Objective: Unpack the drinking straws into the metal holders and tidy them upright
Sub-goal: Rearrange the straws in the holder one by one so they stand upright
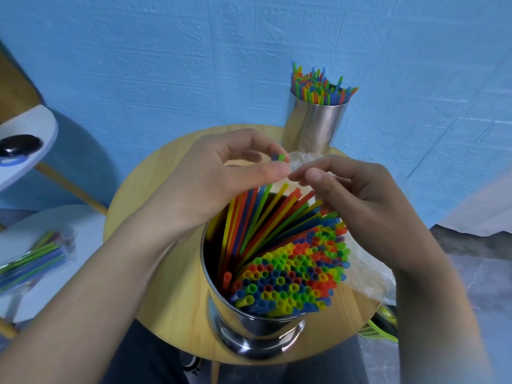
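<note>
Left hand (221, 173) curls round the top ends of leaning straws (266, 214); right hand (360, 195) pinches the clear wrapper (304, 159). Straws stand in the near metal holder (249, 328), mid tabletop (177, 289). Second filled holder (313, 126) far right.

One head-worn wide-angle view looks steeply down, close over the round wooden table (180, 300) against the blue wall (166, 65).

Round wooden table (171, 286) carries near holder (249, 328), far holder (313, 126); clear wrapper (368, 275).
</note>
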The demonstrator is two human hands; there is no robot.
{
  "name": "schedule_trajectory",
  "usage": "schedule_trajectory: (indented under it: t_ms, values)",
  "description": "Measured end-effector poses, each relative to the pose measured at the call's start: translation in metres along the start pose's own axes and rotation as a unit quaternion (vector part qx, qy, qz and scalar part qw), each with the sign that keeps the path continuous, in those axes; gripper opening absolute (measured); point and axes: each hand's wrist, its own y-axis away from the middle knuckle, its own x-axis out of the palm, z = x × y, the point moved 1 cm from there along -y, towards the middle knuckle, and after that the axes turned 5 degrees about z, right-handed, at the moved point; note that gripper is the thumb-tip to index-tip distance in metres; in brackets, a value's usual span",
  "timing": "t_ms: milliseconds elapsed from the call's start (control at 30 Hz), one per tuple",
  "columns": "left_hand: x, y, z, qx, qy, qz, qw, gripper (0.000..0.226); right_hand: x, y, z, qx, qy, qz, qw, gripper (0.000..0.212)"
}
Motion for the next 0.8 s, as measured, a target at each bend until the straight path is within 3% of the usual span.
schedule_trajectory:
  t_ms: [133,233,467,667,800]
  values:
    - [-0.006,-0.003,-0.004,0.024,0.15,-0.037,0.988,0.007,0.001,0.001,0.0,0.003,0.0,0.004,1.0,0.022]
    - [-0.011,-0.004,-0.006,0.024,0.194,-0.044,0.98,0.009,0.002,0.002,0.0,0.006,-0.007,0.009,1.0,0.022]
    - [-0.008,-0.005,-0.01,0.061,0.09,-0.048,0.993,0.009,0.0,0.003,0.003,0.011,-0.01,0.005,1.0,0.022]
    - [-0.005,-0.005,-0.01,0.067,0.01,-0.001,0.998,0.013,-0.001,0.002,0.006,0.009,-0.019,-0.004,1.0,0.018]
    - [-0.004,-0.009,-0.012,0.082,0.052,-0.007,0.995,0.012,0.0,0.001,0.005,0.011,-0.016,-0.007,1.0,0.016]
